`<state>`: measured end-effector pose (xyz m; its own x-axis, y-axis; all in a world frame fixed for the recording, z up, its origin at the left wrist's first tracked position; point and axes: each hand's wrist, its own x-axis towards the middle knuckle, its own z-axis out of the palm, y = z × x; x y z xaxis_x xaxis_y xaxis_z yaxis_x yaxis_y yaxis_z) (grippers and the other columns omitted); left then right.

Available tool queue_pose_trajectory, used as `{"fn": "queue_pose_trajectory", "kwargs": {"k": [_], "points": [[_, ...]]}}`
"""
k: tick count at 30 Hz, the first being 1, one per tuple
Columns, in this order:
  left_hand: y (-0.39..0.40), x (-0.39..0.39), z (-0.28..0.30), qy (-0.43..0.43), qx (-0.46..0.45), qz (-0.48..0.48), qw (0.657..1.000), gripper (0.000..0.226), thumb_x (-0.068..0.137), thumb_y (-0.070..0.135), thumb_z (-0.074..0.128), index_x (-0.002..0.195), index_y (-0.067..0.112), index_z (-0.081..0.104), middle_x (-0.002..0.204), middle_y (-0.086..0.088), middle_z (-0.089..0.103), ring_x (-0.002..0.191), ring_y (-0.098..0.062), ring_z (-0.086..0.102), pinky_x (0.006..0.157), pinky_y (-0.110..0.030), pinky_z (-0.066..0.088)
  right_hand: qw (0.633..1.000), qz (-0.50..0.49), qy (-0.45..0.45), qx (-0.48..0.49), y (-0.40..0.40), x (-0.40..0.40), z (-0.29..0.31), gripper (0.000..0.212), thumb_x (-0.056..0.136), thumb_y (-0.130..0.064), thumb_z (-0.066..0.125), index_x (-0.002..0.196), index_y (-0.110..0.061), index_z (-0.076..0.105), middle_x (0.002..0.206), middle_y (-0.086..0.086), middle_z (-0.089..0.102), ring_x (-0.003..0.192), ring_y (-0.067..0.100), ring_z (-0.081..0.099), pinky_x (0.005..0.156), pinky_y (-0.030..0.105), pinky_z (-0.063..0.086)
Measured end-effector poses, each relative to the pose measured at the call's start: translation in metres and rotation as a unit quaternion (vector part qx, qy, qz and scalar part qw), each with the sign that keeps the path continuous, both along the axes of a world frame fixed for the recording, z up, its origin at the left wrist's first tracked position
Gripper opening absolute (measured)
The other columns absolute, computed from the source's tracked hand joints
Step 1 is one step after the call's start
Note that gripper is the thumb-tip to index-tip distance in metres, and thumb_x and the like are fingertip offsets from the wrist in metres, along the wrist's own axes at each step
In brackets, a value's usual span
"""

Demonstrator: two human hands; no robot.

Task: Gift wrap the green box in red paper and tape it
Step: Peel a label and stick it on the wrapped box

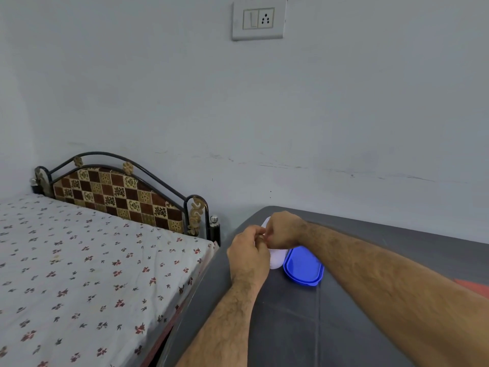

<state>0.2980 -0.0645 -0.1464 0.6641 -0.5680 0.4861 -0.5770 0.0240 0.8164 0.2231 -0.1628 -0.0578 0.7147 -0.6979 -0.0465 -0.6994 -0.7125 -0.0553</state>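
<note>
hands: left (248,250) and right (283,230) curled, pinching a white object (275,259) | beside blue lid (303,266)

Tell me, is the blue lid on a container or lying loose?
Loose: the blue lid lies flat on the dark table, no container beneath it.

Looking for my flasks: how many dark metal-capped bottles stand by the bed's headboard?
2: one bottle at the headboard's right end beside the table, another bottle at its left end, partly hidden. Others may be hidden.

Bare hairy forearms, no sleeves in view; left hand (247,251), right hand (283,230) seemingly ringless.
</note>
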Motion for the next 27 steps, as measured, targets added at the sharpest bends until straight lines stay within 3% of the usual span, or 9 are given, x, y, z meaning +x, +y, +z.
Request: {"fn": "queue_pose_trajectory", "kwargs": {"k": [3, 5, 8, 10, 14, 18, 22, 24, 27], "points": [[0.000, 0.001, -0.002, 0.007, -0.008, -0.009, 1.000, 0.025, 0.103, 0.015, 0.059, 0.121, 0.025, 0.073, 0.114, 0.009, 0.073, 0.106, -0.009, 0.066, 0.092, -0.032, 0.060, 0.998, 0.006, -0.062, -0.001, 0.002, -0.013, 0.009, 0.015, 0.087, -0.033, 0.068, 0.083, -0.020, 0.076, 0.093, -0.005, 0.076, 0.091, 0.018, 0.071, 0.082, 0.039, 0.064], [0.000, 0.000, -0.002, 0.015, -0.004, -0.015, 1.000, 0.024, 0.105, 0.019, 0.058, 0.124, 0.026, 0.071, 0.119, 0.008, 0.071, 0.110, -0.010, 0.065, 0.093, -0.034, 0.060, 0.990, -0.004, -0.138, 0.005, 0.002, -0.023, 0.016, 0.021, 0.089, -0.027, 0.064, 0.093, -0.017, 0.081, 0.096, -0.005, 0.078, 0.091, 0.017, 0.071, 0.081, 0.037, 0.064], [0.002, -0.006, 0.001, -0.014, 0.004, -0.022, 1.000, 0.026, 0.107, 0.026, 0.056, 0.130, 0.026, 0.068, 0.122, 0.008, 0.070, 0.111, -0.009, 0.063, 0.093, -0.032, 0.059, 0.965, -0.027, -0.256, 0.038, 0.006, -0.042, 0.027, 0.024, 0.093, -0.021, 0.060, 0.098, -0.018, 0.084, 0.098, -0.007, 0.079, 0.092, 0.012, 0.070, 0.076, 0.025, 0.058], [0.006, -0.010, 0.004, -0.075, -0.002, -0.009, 0.997, 0.030, 0.106, 0.025, 0.058, 0.134, 0.026, 0.067, 0.122, 0.009, 0.070, 0.112, -0.010, 0.063, 0.095, -0.032, 0.057, 0.936, -0.054, -0.336, 0.091, 0.011, -0.054, 0.030, 0.024, 0.094, -0.020, 0.061, 0.097, -0.017, 0.084, 0.099, -0.007, 0.079, 0.094, 0.011, 0.070, 0.075, 0.022, 0.057], [0.018, -0.029, 0.015, -0.171, -0.094, -0.031, 0.980, 0.030, 0.103, 0.019, 0.060, 0.131, 0.021, 0.069, 0.125, 0.007, 0.072, 0.114, -0.014, 0.062, 0.100, -0.037, 0.053, 0.848, -0.103, -0.472, 0.218, 0.027, -0.088, 0.028, 0.023, 0.092, -0.010, 0.064, 0.100, -0.017, 0.085, 0.100, -0.002, 0.081, 0.095, 0.018, 0.074, 0.087, 0.034, 0.064], [0.026, -0.056, 0.032, -0.278, -0.159, -0.030, 0.947, 0.024, 0.097, 0.018, 0.063, 0.119, 0.018, 0.074, 0.122, 0.004, 0.069, 0.114, -0.018, 0.059, 0.101, -0.032, 0.046, 0.772, -0.148, -0.532, 0.313, 0.052, -0.128, 0.024, 0.011, 0.092, -0.002, 0.077, 0.102, -0.006, 0.081, 0.095, 0.015, 0.081, 0.074, 0.018, 0.074, 0.069, 0.030, 0.063], [0.034, -0.094, 0.041, -0.205, -0.135, -0.114, 0.963, 0.013, 0.091, 0.014, 0.073, 0.100, 0.021, 0.079, 0.094, 0.011, 0.074, 0.092, -0.009, 0.063, 0.085, -0.026, 0.051, 0.701, -0.168, -0.584, 0.372, 0.067, -0.164, 0.013, 0.013, 0.093, 0.006, 0.073, 0.105, 0.004, 0.077, 0.101, 0.024, 0.079, 0.080, 0.025, 0.076, 0.075, 0.036, 0.066], [0.036, -0.111, 0.037, -0.159, -0.102, -0.148, 0.971, 0.013, 0.092, 0.022, 0.071, 0.102, 0.024, 0.080, 0.095, 0.014, 0.075, 0.092, -0.008, 0.066, 0.081, -0.029, 0.055, 0.660, -0.155, -0.604, 0.419, 0.075, -0.181, 0.006, 0.018, 0.095, 0.010, 0.067, 0.111, 0.008, 0.075, 0.108, 0.027, 0.077, 0.089, 0.028, 0.076, 0.084, 0.039, 0.066], [0.040, -0.127, 0.027, -0.113, -0.081, -0.168, 0.976, 0.013, 0.094, 0.021, 0.076, 0.104, 0.026, 0.082, 0.099, 0.018, 0.076, 0.096, -0.001, 0.068, 0.085, -0.021, 0.054, 0.618, -0.115, -0.619, 0.471, 0.085, -0.200, -0.010, 0.025, 0.097, 0.016, 0.057, 0.116, 0.009, 0.073, 0.114, 0.027, 0.076, 0.098, 0.030, 0.075, 0.083, 0.036, 0.065]]}}
